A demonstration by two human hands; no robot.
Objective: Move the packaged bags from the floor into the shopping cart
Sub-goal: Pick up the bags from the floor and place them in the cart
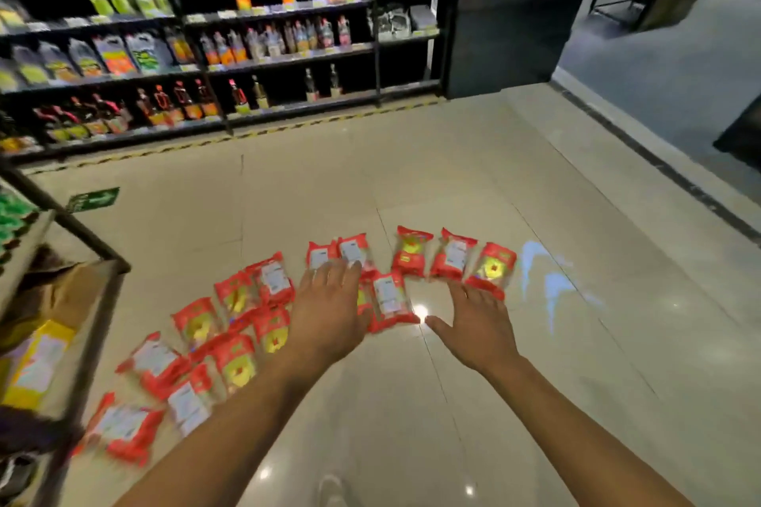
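— Lying on the tiled floor [453, 161], about fifteen red packaged bags [236, 370] are recorded, spread in a loose band from lower left to centre right, several overlapping. Is any bag held?

— None is seen gripped. The left hand [329, 309] is extended palm down over the middle bags, fingers spread and unclenched. The right hand [477, 325] is likewise held flat with fingers splayed, near the bag [492, 270] at the right end. Contact cannot be confirmed. Stocked shelves [197, 41] are noted beyond; a dark-framed shelf unit [82, 235] stands at left.
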